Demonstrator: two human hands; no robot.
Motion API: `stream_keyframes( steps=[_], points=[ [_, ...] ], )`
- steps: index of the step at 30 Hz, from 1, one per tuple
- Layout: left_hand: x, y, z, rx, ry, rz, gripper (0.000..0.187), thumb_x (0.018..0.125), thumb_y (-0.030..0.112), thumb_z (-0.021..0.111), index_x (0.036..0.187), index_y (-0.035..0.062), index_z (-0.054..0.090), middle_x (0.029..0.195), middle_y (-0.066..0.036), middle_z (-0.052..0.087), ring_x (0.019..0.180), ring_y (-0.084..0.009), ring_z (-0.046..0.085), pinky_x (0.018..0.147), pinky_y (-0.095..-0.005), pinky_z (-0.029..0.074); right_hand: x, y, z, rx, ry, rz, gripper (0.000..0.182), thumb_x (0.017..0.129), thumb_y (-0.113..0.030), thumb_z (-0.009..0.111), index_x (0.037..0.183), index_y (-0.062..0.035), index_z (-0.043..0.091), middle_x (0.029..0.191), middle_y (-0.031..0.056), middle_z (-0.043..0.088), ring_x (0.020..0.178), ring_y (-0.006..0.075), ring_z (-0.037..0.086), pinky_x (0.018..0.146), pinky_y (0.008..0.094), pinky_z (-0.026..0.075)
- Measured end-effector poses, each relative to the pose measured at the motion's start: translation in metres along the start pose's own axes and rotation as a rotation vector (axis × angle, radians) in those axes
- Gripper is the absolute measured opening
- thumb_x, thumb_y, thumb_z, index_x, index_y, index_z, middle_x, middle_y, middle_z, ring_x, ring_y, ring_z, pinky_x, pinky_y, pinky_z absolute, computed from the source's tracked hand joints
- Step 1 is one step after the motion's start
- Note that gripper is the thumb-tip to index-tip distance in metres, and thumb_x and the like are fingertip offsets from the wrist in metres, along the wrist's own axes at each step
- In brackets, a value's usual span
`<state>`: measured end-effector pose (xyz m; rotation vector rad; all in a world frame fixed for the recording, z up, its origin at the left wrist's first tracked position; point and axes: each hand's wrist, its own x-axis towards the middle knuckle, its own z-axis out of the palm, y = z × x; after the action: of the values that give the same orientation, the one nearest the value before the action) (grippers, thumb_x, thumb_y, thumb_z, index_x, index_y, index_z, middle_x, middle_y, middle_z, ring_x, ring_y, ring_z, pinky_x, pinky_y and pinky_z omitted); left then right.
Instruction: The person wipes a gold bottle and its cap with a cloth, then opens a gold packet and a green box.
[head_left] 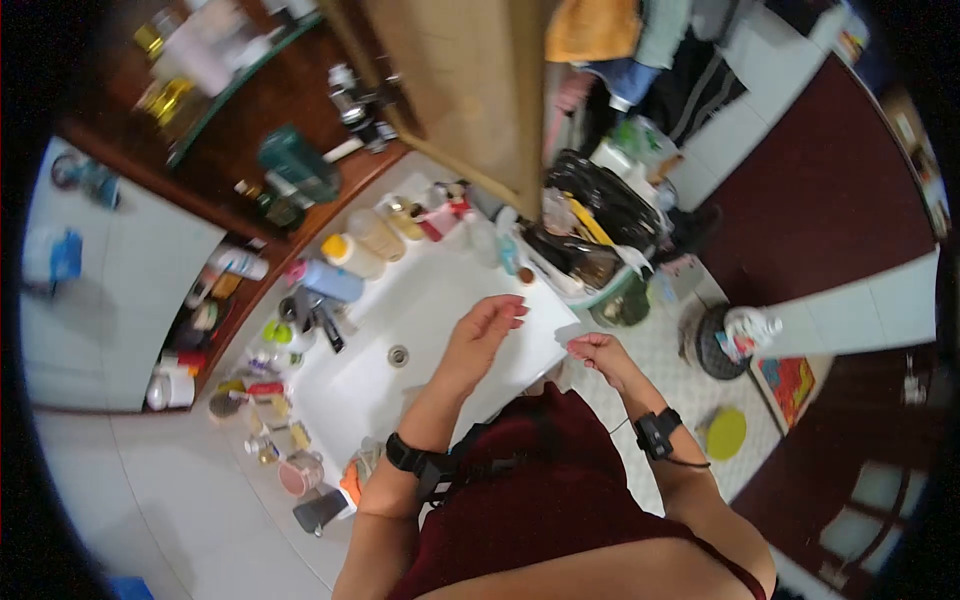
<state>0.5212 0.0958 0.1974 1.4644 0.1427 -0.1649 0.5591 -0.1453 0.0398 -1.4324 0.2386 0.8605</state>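
Note:
My left hand (482, 342) hovers over the right part of the white sink (430, 310), its fingers bent and the tips close to the thumb. My right hand (606, 358) is just past the sink's right corner, fingertips drawn together in a pinch. A gap separates the two hands. Anything between the fingers of either hand is too small to make out. A small brown round cap (526, 275) sits on the sink ledge beyond my left hand. Both wrists wear black straps with a device (656, 436).
Bottles, among them a yellow-capped one (352, 256), line the sink's back ledge beside the black faucet (326, 325). A cabinet door (460, 90) hangs open above. A bin with black bags (600, 230) stands right of the sink. A green stool (726, 433) is on the floor.

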Motion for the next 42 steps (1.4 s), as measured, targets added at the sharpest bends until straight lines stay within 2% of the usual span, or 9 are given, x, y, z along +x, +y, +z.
stream_keyframes(
  steps=[6,10,13,15,18,24,28,32,42],
  points=[
    [-0.018,0.008,-0.024,-0.065,0.117,0.065,0.031,0.094,0.028,0.047,0.116,0.0073,0.053,0.107,-0.004,0.059,0.095,-0.0135,0.053,0.084,-0.0277,0.04,0.002,-0.095,0.091,-0.23,-0.327,-0.304,0.016,0.085,-0.02,0.059,0.09,-0.0062,0.065,0.082,-0.0022,0.064,0.074,0.0059,0.055,0.063,0.02,0.041],
    [-0.034,0.01,-0.044,-0.084,0.244,0.112,0.03,0.094,0.027,0.047,0.116,0.0074,0.053,0.107,-0.004,0.059,0.095,-0.0134,0.054,0.083,-0.0278,0.04,0.028,-0.143,0.159,-0.279,-0.332,-0.518,0.018,0.086,-0.02,0.057,0.095,-0.0063,0.064,0.082,-0.0015,0.063,0.074,0.0073,0.055,0.062,0.0229,0.043],
    [-0.047,0.015,-0.058,-0.088,0.313,0.123,0.03,0.093,0.027,0.048,0.116,0.0071,0.053,0.108,-0.005,0.058,0.094,-0.0133,0.054,0.083,-0.0279,0.04,0.049,-0.175,0.206,-0.371,-0.231,-0.699,0.02,0.085,-0.019,0.059,0.098,-0.0046,0.063,0.083,0.0027,0.064,0.072,0.0122,0.058,0.06,0.0256,0.045],
    [-0.056,0.019,-0.066,-0.092,0.347,0.117,0.03,0.093,0.027,0.048,0.115,0.0067,0.053,0.108,-0.005,0.059,0.094,-0.0133,0.054,0.083,-0.0279,0.04,0.079,-0.194,0.234,-0.584,-0.092,-0.997,0.022,0.087,-0.015,0.054,0.103,-0.0018,0.06,0.089,0.0086,0.064,0.074,0.0147,0.061,0.062,0.0294,0.048],
    [-0.068,0.023,-0.076,-0.106,0.388,0.119,0.03,0.093,0.027,0.048,0.114,0.0059,0.053,0.107,-0.005,0.059,0.094,-0.0133,0.054,0.082,-0.028,0.04,0.092,-0.236,0.272,-0.921,0.253,-1.469,0.025,0.081,-0.007,0.053,0.105,-0.003,0.058,0.104,0.0154,0.059,0.075,0.0302,0.063,0.065,0.0362,0.05],
    [-0.081,0.028,-0.093,-0.109,0.428,0.166,0.029,0.093,0.026,0.048,0.113,0.0058,0.054,0.105,-0.005,0.06,0.093,-0.0132,0.055,0.082,-0.0278,0.04,0.124,-0.288,0.322,-1.237,0.423,-1.326,0.033,0.082,-0.004,0.046,0.114,-0.0021,0.05,0.115,0.0142,0.054,0.081,0.0328,0.063,0.068,0.0388,0.052],
    [-0.084,0.029,-0.103,-0.113,0.434,0.176,0.029,0.093,0.026,0.048,0.113,0.0061,0.054,0.105,-0.004,0.06,0.093,-0.013,0.054,0.082,-0.0276,0.04,0.131,-0.309,0.338,-1.326,0.432,-1.236,0.033,0.081,-0.004,0.045,0.113,-0.0022,0.054,0.102,0.0159,0.06,0.079,0.0325,0.063,0.068,0.0392,0.052],
    [-0.078,0.031,-0.11,-0.128,0.43,0.197,0.027,0.093,0.025,0.048,0.112,0.0061,0.055,0.104,-0.004,0.06,0.093,-0.0127,0.054,0.082,-0.0275,0.04,0.141,-0.32,0.345,-1.38,0.431,-1.185,0.018,0.081,-0.004,0.046,0.094,-0.0016,0.058,0.09,0.0154,0.062,0.08,0.0315,0.063,0.066,0.0384,0.053],
    [-0.014,0.048,-0.157,0.056,0.555,0.296,0.035,0.089,0.018,0.054,0.122,0.0066,0.047,0.117,-0.007,0.05,0.096,-0.0144,0.053,0.082,-0.027,0.042,0.135,-0.319,0.352,-1.448,0.426,-1.061,0.016,0.082,-0.006,0.051,0.095,0.0003,0.058,0.108,0.016,0.052,0.083,0.0313,0.063,0.065,0.0359,0.055]
  ],
)
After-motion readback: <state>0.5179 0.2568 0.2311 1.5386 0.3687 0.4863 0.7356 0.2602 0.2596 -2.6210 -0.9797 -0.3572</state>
